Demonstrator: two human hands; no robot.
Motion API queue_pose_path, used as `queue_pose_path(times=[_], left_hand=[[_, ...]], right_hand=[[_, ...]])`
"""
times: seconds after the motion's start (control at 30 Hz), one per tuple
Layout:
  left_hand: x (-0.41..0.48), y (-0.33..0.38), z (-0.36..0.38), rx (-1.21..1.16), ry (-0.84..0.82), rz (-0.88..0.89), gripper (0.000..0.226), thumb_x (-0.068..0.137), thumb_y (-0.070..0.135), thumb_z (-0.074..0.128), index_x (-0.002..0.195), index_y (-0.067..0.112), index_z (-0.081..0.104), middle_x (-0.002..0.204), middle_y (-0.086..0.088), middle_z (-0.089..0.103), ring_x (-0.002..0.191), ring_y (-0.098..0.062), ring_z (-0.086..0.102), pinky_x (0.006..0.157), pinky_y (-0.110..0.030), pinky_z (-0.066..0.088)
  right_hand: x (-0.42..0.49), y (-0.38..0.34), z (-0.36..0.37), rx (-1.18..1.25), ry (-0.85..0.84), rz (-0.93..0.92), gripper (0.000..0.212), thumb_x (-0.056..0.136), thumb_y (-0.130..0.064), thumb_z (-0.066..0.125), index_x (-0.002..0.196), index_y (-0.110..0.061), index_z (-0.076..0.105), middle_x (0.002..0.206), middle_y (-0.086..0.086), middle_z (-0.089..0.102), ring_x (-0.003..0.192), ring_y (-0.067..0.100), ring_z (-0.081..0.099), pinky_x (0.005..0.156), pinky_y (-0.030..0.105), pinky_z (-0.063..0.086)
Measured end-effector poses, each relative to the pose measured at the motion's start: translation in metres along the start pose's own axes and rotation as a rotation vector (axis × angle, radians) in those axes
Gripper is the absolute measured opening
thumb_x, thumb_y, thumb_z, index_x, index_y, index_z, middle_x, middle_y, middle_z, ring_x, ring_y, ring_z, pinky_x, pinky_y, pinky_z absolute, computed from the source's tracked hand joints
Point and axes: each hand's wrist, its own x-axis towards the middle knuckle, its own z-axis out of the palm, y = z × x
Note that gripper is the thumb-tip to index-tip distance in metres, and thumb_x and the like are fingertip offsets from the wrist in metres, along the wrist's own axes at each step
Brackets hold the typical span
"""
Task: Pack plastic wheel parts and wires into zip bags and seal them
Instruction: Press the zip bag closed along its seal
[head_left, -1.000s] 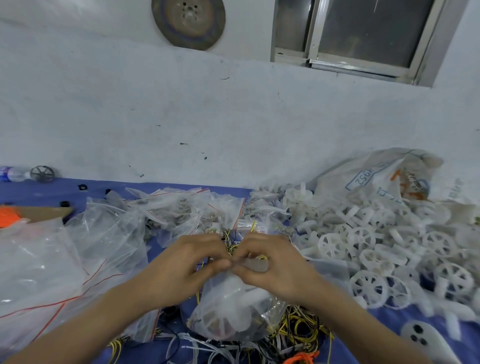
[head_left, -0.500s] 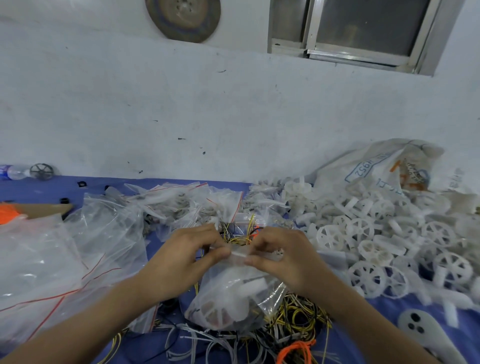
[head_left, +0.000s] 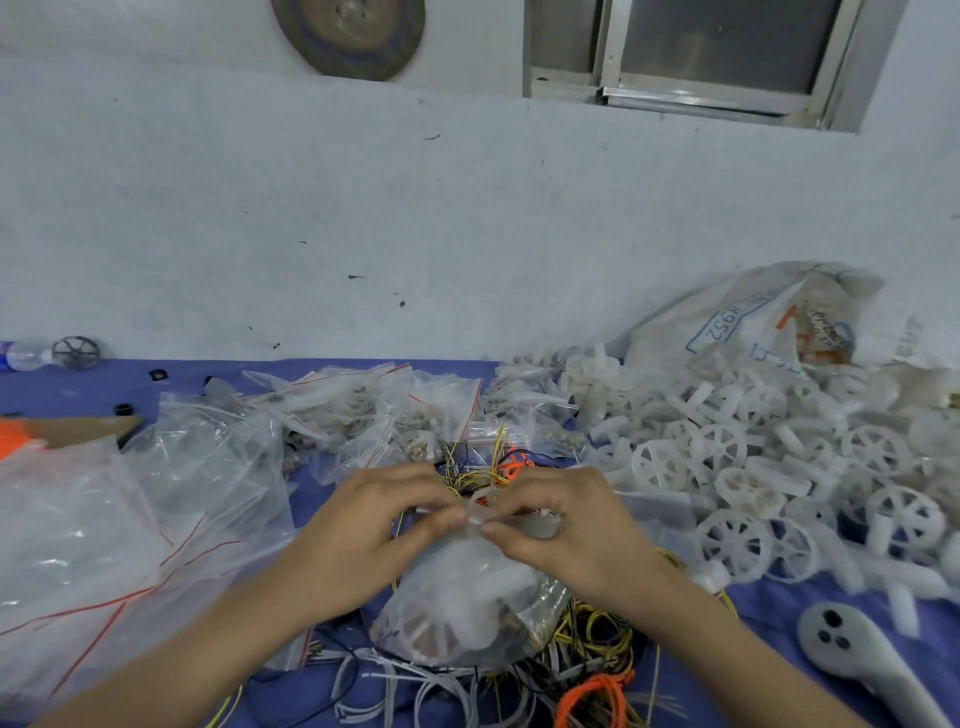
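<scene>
A clear zip bag holding white wheel parts hangs over the blue table, low in the middle of the head view. My left hand and my right hand both pinch the bag's top strip between thumb and fingers, with the fingertips nearly touching. Yellow, black and white wires lie in a tangle under the bag. A big heap of loose white plastic wheels covers the table to the right.
Empty zip bags with red strips pile up at the left; small filled bags lie behind my hands. A printed sack leans on the wall at the right. A grey handheld device lies at the front right, orange wire at the front.
The hands have stayed on the bag's top strip, pinching along it, their thumbs a little nearer each other. The view has tilted slightly, so the bag sits lower.
</scene>
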Motion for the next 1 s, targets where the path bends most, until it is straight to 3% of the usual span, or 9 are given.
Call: queue_pose_path(times=[0.2,0.4,0.57,0.67,0.83,1.0], left_hand=[[0.003,0.005,0.001,0.061,-0.017,0.1,0.013,0.089,0.03,0.055,0.085,0.026,0.067,0.076,0.016,0.054,0.07,0.004,0.052,0.063,-0.009,0.039],[0.003,0.007,0.003,0.133,-0.014,0.135,0.021,0.087,0.026,0.054,0.081,0.013,0.069,0.078,0.021,0.045,0.069,0.006,0.045,0.064,-0.007,0.034],[0.002,0.003,0.003,0.119,-0.032,0.138,0.02,0.088,0.027,0.056,0.08,0.012,0.068,0.076,0.007,0.057,0.07,-0.003,0.052,0.063,-0.014,0.04],[0.001,0.001,0.001,0.105,-0.021,0.125,0.018,0.086,0.027,0.058,0.082,0.013,0.068,0.077,0.007,0.057,0.07,-0.004,0.053,0.064,-0.017,0.042],[0.003,-0.002,-0.005,0.249,-0.081,0.19,0.023,0.088,0.028,0.055,0.082,0.012,0.071,0.073,0.004,0.059,0.066,-0.006,0.051,0.064,-0.015,0.04],[0.003,-0.001,-0.004,0.305,-0.084,0.193,0.025,0.09,0.027,0.05,0.081,0.013,0.069,0.071,0.007,0.058,0.07,-0.003,0.047,0.072,-0.01,0.032]], right_hand=[[0.003,-0.006,0.003,-0.028,0.017,-0.058,0.008,0.077,-0.017,0.07,0.076,-0.011,0.074,0.072,-0.001,0.068,0.066,0.008,0.059,0.064,0.027,0.047],[0.0,-0.008,0.002,0.132,-0.008,0.064,0.001,0.078,-0.008,0.074,0.078,-0.008,0.072,0.074,-0.009,0.065,0.071,0.001,0.059,0.071,0.022,0.046],[0.003,-0.009,0.005,0.033,-0.02,0.021,0.002,0.075,-0.004,0.073,0.076,-0.005,0.071,0.071,-0.005,0.063,0.069,0.007,0.056,0.067,0.021,0.042],[0.004,-0.008,0.006,0.029,-0.021,0.018,0.003,0.075,-0.004,0.072,0.077,-0.006,0.071,0.07,-0.013,0.059,0.066,-0.002,0.053,0.066,0.016,0.04],[0.007,-0.007,0.006,0.005,-0.035,-0.044,0.004,0.078,-0.005,0.071,0.081,-0.006,0.07,0.077,0.0,0.064,0.07,0.006,0.055,0.067,0.021,0.043],[0.01,-0.007,0.007,-0.078,-0.065,-0.082,0.004,0.077,-0.006,0.069,0.081,-0.008,0.071,0.076,-0.003,0.063,0.069,0.002,0.052,0.066,0.014,0.041]])
